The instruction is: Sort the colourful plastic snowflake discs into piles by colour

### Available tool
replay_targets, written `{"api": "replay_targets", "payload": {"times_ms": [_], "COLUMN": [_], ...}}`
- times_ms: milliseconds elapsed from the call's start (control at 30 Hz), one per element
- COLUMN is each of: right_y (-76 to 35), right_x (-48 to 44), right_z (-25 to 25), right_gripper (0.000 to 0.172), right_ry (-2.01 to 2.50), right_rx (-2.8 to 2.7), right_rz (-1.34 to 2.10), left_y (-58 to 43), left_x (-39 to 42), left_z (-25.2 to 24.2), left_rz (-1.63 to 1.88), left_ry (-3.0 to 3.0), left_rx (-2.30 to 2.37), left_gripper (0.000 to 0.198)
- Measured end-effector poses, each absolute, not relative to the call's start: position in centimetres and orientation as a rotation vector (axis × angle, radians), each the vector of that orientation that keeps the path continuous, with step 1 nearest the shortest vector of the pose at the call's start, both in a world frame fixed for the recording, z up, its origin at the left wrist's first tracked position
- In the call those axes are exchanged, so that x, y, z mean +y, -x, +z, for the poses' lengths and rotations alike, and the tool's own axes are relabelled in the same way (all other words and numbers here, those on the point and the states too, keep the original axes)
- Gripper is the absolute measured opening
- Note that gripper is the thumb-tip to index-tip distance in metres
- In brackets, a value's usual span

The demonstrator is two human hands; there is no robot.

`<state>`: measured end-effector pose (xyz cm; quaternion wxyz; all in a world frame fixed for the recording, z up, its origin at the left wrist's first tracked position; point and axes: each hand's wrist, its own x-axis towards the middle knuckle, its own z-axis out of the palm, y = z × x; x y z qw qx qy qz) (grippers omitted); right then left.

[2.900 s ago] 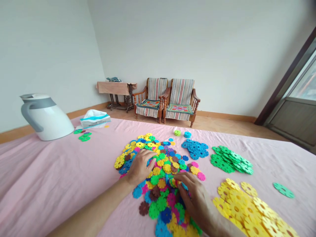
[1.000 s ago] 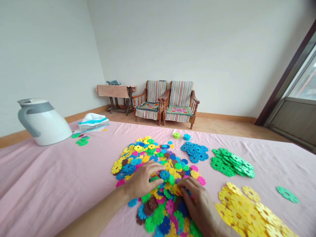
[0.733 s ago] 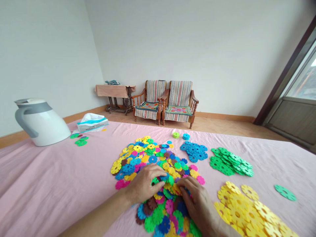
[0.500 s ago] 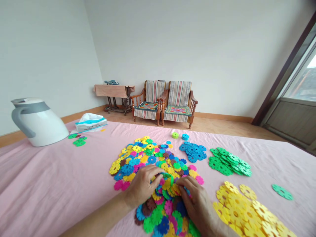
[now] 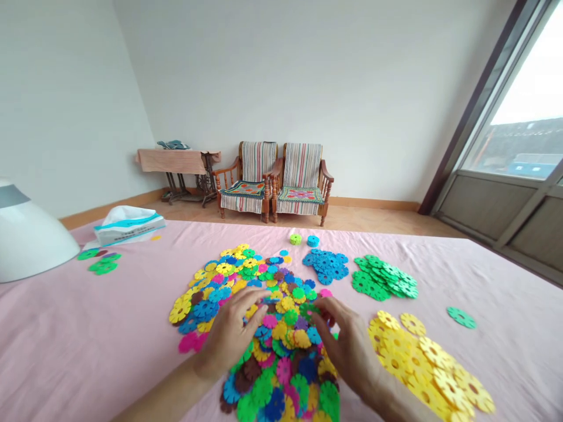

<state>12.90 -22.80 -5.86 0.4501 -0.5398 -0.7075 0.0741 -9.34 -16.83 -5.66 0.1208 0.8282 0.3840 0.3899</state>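
A mixed heap of flower-shaped plastic discs (image 5: 284, 369) in many colours spreads across the cloth under and between my hands. My left hand (image 5: 233, 325) is over the heap's left side, thumb and fingers bent around the edge of a blue disc (image 5: 271, 300). Opposite it, my right hand (image 5: 347, 340) pinches a green disc (image 5: 309, 310) between thumb and fingers. To the right lie sorted piles: blue discs (image 5: 326, 266), green discs (image 5: 382, 277) and yellow discs (image 5: 422, 363).
A pink cloth (image 5: 109, 328) covers the table. A white jug (image 5: 35, 240) and a tissue pack (image 5: 129, 225) stand at left, near a few loose discs (image 5: 104, 264). Small lime (image 5: 295, 239) and blue stacks (image 5: 312, 241) sit behind. One green disc (image 5: 461, 317) lies far right.
The view has swung right, shifting the scene leftward. My hands have moved apart slightly, a green disc now at my right fingertips and a blue one at my left.
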Motion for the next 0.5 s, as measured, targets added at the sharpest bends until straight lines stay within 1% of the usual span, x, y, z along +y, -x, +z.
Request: {"api": "replay_targets", "payload": {"times_ms": [67, 167, 233, 333, 500], "right_y": [-15.2, -20.2, -23.9, -28.8, -32.9], "right_x": [-21.6, -19.7, -18.6, -17.7, -17.4], "right_z": [-5.3, -5.3, -5.7, -6.7, -7.9], "right_gripper": [0.016, 0.021, 0.024, 0.028, 0.036], "right_ry": [1.418, 1.593, 1.689, 1.742, 1.653], "right_rx": [-1.664, -1.462, -1.249, -1.062, -0.877], "right_rz": [0.096, 0.03, 0.097, 0.098, 0.131], "left_y": [9.7, 10.1, 10.2, 10.7, 11.7], "left_x": [-16.2, -15.8, -15.9, -16.2, -16.4], "left_z": [-5.7, -5.3, -4.9, -4.0, -2.6], "left_rz": [1.165, 1.083, 0.93, 0.668, 0.407], "left_ry": [-2.426, -2.456, -2.485, -2.531, -2.553], "left_rx": [1.203, 1.226, 1.215, 1.217, 1.235], "left_gripper": [0.025, 0.019, 0.015, 0.016, 0.019]}}
